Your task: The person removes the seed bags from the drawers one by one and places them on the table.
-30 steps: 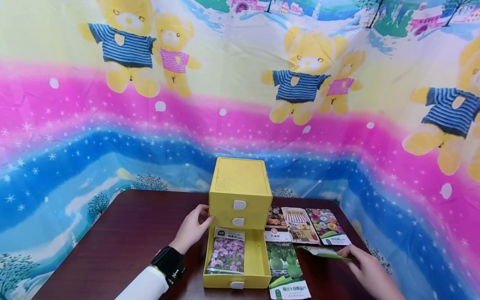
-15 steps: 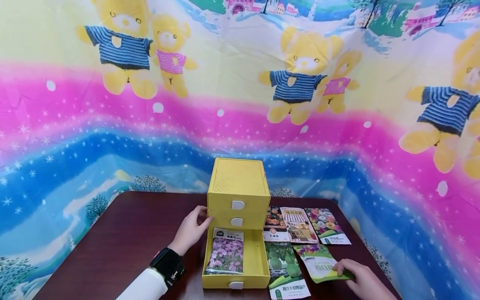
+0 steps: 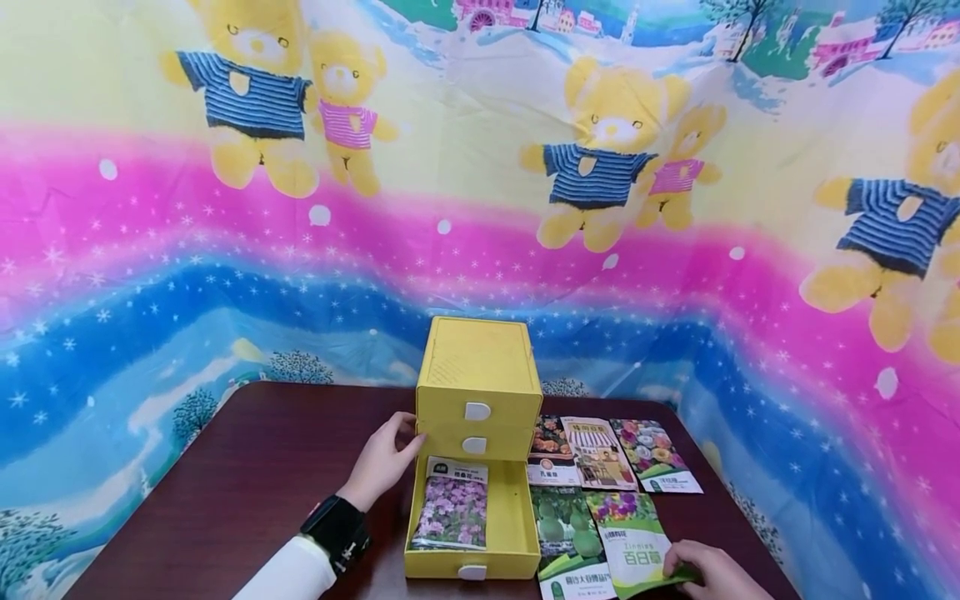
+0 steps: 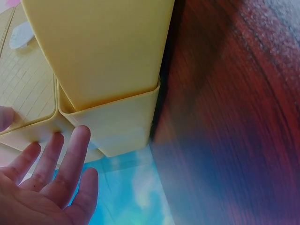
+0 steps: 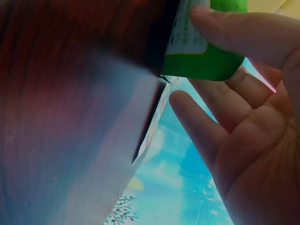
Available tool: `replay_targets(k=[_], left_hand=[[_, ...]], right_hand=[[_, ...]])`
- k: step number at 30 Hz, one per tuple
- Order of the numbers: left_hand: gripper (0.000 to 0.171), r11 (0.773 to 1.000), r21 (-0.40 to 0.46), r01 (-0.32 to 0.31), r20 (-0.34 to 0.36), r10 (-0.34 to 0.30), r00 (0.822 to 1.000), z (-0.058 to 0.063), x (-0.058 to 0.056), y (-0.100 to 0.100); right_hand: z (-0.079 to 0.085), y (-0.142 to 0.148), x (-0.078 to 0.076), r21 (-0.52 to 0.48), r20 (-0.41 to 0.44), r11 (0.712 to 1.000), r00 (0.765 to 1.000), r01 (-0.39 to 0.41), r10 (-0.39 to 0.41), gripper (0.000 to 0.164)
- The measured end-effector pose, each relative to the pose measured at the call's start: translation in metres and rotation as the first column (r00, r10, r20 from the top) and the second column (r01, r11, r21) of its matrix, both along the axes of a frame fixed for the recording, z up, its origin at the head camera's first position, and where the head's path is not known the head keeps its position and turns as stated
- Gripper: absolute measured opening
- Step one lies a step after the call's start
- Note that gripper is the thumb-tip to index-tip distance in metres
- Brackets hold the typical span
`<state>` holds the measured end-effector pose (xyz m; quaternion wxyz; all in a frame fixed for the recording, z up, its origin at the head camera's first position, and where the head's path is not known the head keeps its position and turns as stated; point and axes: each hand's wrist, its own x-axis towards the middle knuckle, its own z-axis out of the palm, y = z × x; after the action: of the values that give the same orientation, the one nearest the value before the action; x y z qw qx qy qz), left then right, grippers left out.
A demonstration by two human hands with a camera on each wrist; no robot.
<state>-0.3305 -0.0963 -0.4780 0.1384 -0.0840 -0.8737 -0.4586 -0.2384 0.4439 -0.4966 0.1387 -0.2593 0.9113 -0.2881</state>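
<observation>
My right hand [image 3: 708, 571] pinches the near right corner of a green-and-white seed packet [image 3: 632, 542] with flowers at its top. In the right wrist view the thumb presses the packet's printed face [image 5: 187, 35], and the other fingers are spread behind and beside it. My left hand [image 3: 381, 462] rests against the left side of a small yellow drawer cabinet [image 3: 480, 358], thumb near its front edge. Fairly straight fingers show in the left wrist view. The cabinet's bottom drawer [image 3: 513, 508] is pulled out, with a pink-flower seed packet [image 3: 452, 504] lying in its left part.
Right of the cabinet, an orange-flower packet [image 3: 553, 450], a packet with a striped awning [image 3: 598, 454] and a mixed-flower packet [image 3: 655, 454] lie in a row. A green-fruit packet [image 3: 573, 542] lies nearer. A printed cloth [image 3: 360, 325] hangs behind the dark table [image 3: 225, 483].
The right hand has brought the seed packet from nearly edge-on to face up, lowering it toward the near side beside the green-fruit packet. The left hand stays on the cabinet.
</observation>
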Motion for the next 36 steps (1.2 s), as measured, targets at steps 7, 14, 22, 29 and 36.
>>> replay_targets(k=[7, 14, 22, 29, 36], left_hand=[[0.032, 1.000, -0.003, -0.004, -0.013, 0.004, 1.000, -0.002, 0.000, -0.001], [0.032, 1.000, -0.001, -0.003, -0.008, 0.003, 1.000, -0.002, 0.000, -0.001], [0.032, 1.000, -0.002, -0.004, -0.015, 0.004, 1.000, -0.002, 0.001, -0.001], [0.029, 1.000, 0.006, 0.004, -0.010, -0.004, 1.000, -0.001, 0.001, -0.001], [0.030, 1.000, 0.012, 0.003, 0.008, -0.003, 1.000, 0.000, 0.002, -0.002]], right_hand=[[0.000, -0.006, 0.003, -0.016, 0.126, 0.998, 0.990, 0.069, -0.066, 0.018], [-0.003, -0.008, 0.007, -0.027, 0.159, 0.996, 0.984, 0.088, -0.083, 0.015], [-0.002, -0.018, 0.008, 0.028, 0.192, 0.983, 0.964, 0.182, -0.184, 0.018], [0.001, -0.024, 0.006, 0.079, 0.164, 0.978, 0.966, 0.191, -0.201, 0.014], [0.008, -0.033, 0.004, 0.102, 0.167, 0.978, 0.966, 0.182, -0.197, 0.013]])
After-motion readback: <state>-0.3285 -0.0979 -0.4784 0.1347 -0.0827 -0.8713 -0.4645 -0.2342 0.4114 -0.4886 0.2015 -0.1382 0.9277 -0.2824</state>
